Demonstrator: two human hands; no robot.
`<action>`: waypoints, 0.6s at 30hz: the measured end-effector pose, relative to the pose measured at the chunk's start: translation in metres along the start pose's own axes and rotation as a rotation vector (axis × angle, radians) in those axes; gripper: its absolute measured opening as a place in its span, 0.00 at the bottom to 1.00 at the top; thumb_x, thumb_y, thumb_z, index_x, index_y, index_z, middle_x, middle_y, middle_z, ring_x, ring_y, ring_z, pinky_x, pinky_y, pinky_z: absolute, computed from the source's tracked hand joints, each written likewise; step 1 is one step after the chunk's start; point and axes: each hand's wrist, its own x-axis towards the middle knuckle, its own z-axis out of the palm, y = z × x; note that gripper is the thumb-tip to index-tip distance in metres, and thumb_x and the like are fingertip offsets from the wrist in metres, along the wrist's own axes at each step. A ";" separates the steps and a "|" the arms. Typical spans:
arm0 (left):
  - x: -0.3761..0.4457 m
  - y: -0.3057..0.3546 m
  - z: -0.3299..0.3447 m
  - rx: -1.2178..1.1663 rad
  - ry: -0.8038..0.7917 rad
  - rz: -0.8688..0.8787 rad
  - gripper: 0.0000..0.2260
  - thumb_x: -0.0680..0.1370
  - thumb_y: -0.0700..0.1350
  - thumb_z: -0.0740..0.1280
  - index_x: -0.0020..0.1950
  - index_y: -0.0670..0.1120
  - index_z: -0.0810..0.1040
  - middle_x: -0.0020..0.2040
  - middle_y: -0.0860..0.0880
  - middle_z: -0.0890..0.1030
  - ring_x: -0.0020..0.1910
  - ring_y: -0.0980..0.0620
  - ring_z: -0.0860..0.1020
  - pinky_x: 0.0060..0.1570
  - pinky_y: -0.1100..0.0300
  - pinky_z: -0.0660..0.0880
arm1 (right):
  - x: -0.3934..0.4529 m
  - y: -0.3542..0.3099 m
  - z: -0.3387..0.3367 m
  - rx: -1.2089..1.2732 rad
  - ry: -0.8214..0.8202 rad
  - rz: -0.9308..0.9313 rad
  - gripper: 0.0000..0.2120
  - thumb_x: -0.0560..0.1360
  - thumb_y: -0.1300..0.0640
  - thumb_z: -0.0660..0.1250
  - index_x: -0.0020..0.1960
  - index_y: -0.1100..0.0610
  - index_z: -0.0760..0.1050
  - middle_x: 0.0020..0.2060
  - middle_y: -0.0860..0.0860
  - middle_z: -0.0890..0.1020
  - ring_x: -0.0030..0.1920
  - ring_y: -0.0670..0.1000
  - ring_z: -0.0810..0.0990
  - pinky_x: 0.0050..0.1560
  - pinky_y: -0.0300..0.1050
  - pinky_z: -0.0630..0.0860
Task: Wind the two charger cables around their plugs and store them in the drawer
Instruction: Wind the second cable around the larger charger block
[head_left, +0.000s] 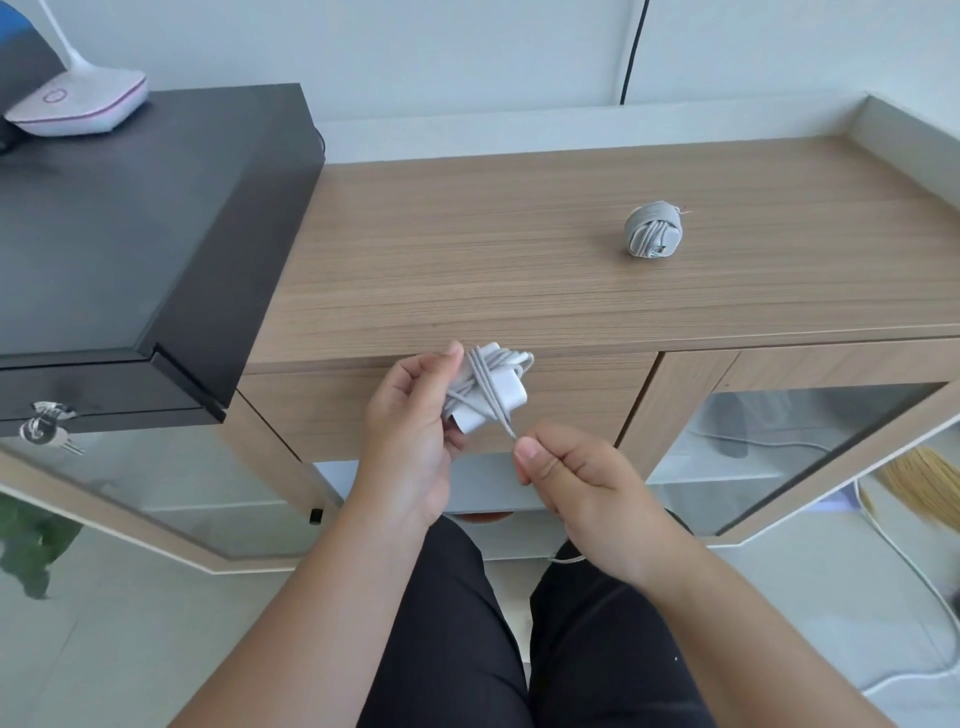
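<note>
A pale wall runs across the top of the frame, and below it a wood-grain worktop (519, 249) fills the middle, with a closed drawer (571, 395) in its front edge and glass-fronted doors to either side lower down. A black cabinet (145, 223) stands at the upper left, carrying a white lamp base (78, 104).

Just below the frame's centre, in front of the drawer, the left hand (410, 431) has its fingers curled round a white charger plug (488, 389), which already bears several crossed turns of grey cable (485, 384). The plug's long axis tilts from lower left to upper right. The right hand (566, 473), lower right of the plug and close to it, pinches the free run of that cable between thumb and forefinger; the taut strand slants from the plug down and right into the pinch. A short tail seems to show below the right wrist, so little cable is probably left.

The second charger (653, 229) lies fully wound on the worktop at the upper right, well apart from both hands.

The coming turn depends on that slant: the right hand would carry the strand across the plug's short side while the left keeps it steady.
</note>
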 end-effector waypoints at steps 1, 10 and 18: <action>0.000 0.002 0.000 -0.015 -0.012 -0.032 0.07 0.74 0.49 0.72 0.42 0.49 0.77 0.39 0.49 0.80 0.36 0.53 0.75 0.28 0.63 0.67 | 0.000 0.003 0.000 -0.013 -0.004 0.005 0.16 0.77 0.47 0.56 0.36 0.54 0.69 0.23 0.41 0.66 0.28 0.41 0.64 0.31 0.31 0.61; -0.008 0.002 -0.001 -0.112 -0.235 -0.329 0.12 0.72 0.52 0.70 0.46 0.45 0.83 0.38 0.49 0.82 0.28 0.59 0.74 0.20 0.69 0.64 | 0.014 0.036 -0.013 -0.155 0.004 0.005 0.14 0.78 0.45 0.59 0.37 0.51 0.73 0.29 0.46 0.70 0.31 0.43 0.66 0.35 0.37 0.65; -0.014 0.002 -0.013 0.304 -0.482 -0.228 0.10 0.72 0.52 0.69 0.42 0.46 0.84 0.36 0.46 0.79 0.32 0.51 0.76 0.31 0.59 0.69 | 0.028 0.021 -0.050 -0.592 0.022 -0.132 0.14 0.77 0.41 0.58 0.40 0.49 0.72 0.25 0.48 0.74 0.27 0.48 0.71 0.32 0.49 0.72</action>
